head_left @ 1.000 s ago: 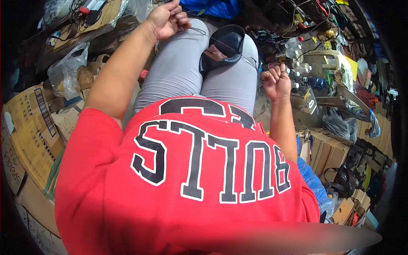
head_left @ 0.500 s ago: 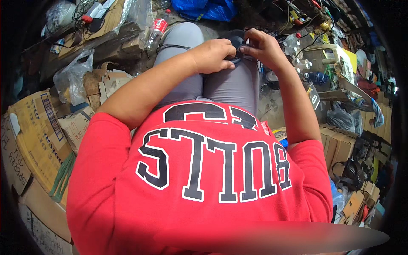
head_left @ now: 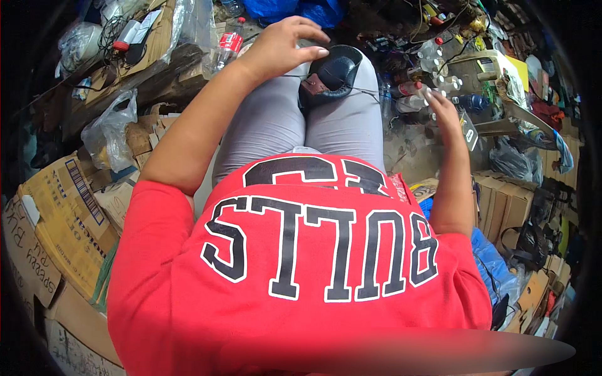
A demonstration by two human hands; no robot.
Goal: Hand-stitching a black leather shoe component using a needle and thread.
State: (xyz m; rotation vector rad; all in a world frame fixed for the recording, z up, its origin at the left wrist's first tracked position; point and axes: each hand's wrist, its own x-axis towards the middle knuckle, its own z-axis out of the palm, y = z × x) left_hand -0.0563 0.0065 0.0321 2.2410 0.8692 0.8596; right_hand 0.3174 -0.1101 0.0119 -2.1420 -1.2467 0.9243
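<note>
A black, shiny, hollow piece that looks like a shoe (head_left: 340, 70) rests on my right thigh near the knee. It has a reddish-brown patch on its near left side, and thin dark cord (head_left: 365, 91) runs out from it to both sides. Over my left knee, just left of the shoe, my left hand (head_left: 285, 47) is raised with thumb and fingers apart, and nothing shows between them. Out to the right, away from the shoe, my right hand (head_left: 444, 113) has its fingertips pressed together in front of several bottles. What they pinch is too small to make out.
Clear plastic bottles (head_left: 446, 83) crowd the floor right of my knee, beside a pale plastic container (head_left: 483, 59). On the left are a red-labelled bottle (head_left: 230, 42), a plastic bag (head_left: 111, 128) and cardboard boxes (head_left: 66, 213). A blue sheet (head_left: 295, 9) lies ahead.
Both hands have left the shoe and moved apart: the left up and to the left, the right outward to the right and nearer me. The shoe stays on my thigh, now uncovered.
</note>
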